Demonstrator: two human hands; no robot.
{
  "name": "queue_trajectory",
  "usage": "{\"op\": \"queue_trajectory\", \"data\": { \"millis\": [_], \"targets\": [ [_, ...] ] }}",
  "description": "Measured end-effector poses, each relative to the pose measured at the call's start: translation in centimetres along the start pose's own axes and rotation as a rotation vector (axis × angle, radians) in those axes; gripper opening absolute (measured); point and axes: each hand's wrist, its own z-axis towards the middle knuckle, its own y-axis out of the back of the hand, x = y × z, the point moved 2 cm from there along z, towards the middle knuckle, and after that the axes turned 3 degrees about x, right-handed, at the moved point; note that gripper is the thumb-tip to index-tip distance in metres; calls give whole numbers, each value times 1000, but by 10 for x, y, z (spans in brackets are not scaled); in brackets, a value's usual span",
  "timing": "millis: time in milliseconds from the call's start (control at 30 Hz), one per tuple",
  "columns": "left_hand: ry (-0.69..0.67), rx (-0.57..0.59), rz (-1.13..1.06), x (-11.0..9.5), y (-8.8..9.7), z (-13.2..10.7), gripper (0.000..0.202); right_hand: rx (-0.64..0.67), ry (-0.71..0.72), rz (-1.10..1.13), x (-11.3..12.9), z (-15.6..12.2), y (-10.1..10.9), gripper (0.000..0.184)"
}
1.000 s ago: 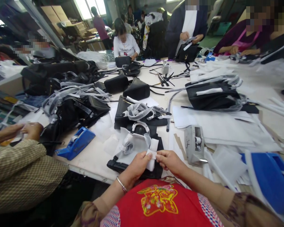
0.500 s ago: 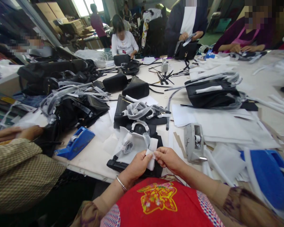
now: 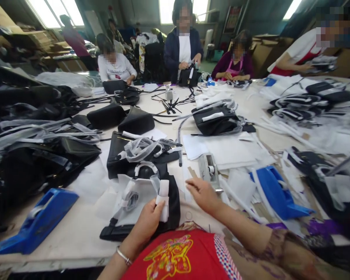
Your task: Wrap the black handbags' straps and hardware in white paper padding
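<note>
A black bag (image 3: 172, 190) lies in front of me with a white sheet (image 3: 121, 208) over part of it and a clear-wrapped coil (image 3: 132, 201) on the sheet. A white wrapping strip (image 3: 163, 188) stands along the bag's right side. My left hand (image 3: 148, 218) is closed on this strip, thumb on top, at a white band around it. My right hand (image 3: 203, 194) hovers apart from the bag, fingers loosely bent and nothing visible in them. Nearest to it is a grey tape dispenser (image 3: 205, 167), just beyond.
Blue tape dispensers stand at left (image 3: 46, 217) and right (image 3: 272, 190). Beyond the bag lies another black bag (image 3: 115, 149) with wrapped straps. White sheets (image 3: 233, 151) and a wrapped bag (image 3: 211, 118) lie to the right. Several people work across the table.
My right hand has let go of the white strip and moved right, toward the grey dispenser. My left hand keeps its hold. The view has turned right.
</note>
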Motion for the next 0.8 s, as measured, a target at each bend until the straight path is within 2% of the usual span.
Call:
{"op": "queue_trajectory", "data": {
  "millis": [67, 133, 200, 267, 367, 467, 600, 700, 800],
  "targets": [
    [2, 4, -1, -2, 0, -1, 48, -218, -130, -171, -30, 0, 43, 24],
    [-3, 5, -7, -3, 0, -1, 49, -220, -386, -268, -62, -3, 71, 25],
    [-9, 3, -14, -3, 0, 0, 50, -152, -605, -180, -88, -10, 80, 25],
    [-5, 1, -25, -3, -1, 0, 50, -138, -695, -10, -100, -17, 77, 22],
    [5, 4, -54, -3, -1, 0, 51, -188, -692, 114, -99, -24, 72, 19],
    [9, 7, -76, -2, -2, -2, 50, -194, -644, 87, -84, -34, 78, 24],
    [13, 13, -85, 2, -2, -1, 52, -103, -637, 30, -71, -60, 82, 27],
    [3, 14, -86, 6, -1, 1, 52, -91, -710, 35, -76, -79, 70, 26],
    [-5, 11, -91, 7, -1, 1, 50, -96, -754, 44, -92, -84, 58, 25]
  ]
}}
